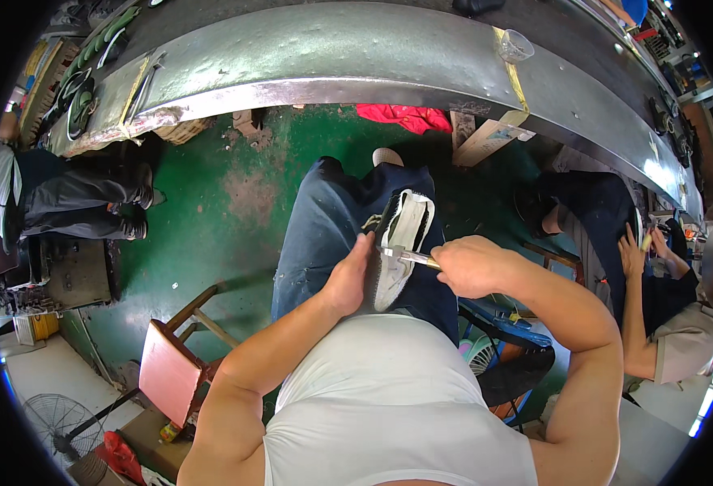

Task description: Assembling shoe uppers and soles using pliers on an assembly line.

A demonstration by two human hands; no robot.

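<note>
Midway, by the look of it: white shoe (399, 247) propped sole-up on the lap, steadied by the left hand (348, 279), fingers wrapped round its edge. Right hand (468, 266) clamped on a metal tool (407, 257) pressed against the sole. Finished portion impossible to tell; shoe not yet set on the long metal worktop (356, 57).

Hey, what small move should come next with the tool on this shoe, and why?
Probably draw the metal tool a little further along the shoe's sole edge. The right hand has its tip against the white shoe, and the left hand braces the shoe on the lap.
</note>
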